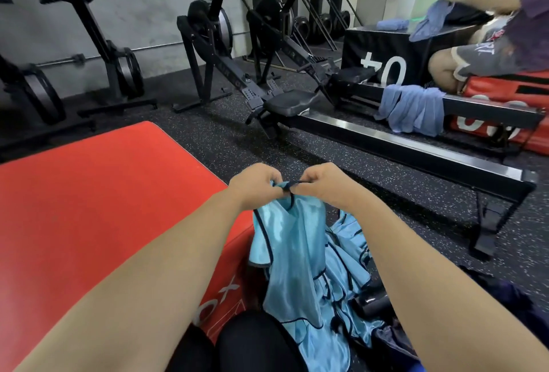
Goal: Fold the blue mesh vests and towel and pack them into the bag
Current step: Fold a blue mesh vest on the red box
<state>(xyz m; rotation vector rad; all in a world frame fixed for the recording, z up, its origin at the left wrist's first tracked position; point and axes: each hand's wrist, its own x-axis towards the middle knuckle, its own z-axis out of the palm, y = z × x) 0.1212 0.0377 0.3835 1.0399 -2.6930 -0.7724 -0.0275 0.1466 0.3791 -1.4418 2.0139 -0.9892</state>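
Observation:
A light blue mesh vest with dark trim hangs in front of me over my knees. My left hand and my right hand sit close together and both pinch its top edge by the dark trim. More light blue vests lie bunched below and to the right. A blue towel is draped over the rail of a rowing machine ahead on the right. Something dark, perhaps the bag, shows at the lower right, partly hidden by my right arm.
A red padded box stands close on my left. Rowing machines line the wall behind. At the far right another person sits on a red box, handling blue cloth over a black box. Speckled black floor lies between.

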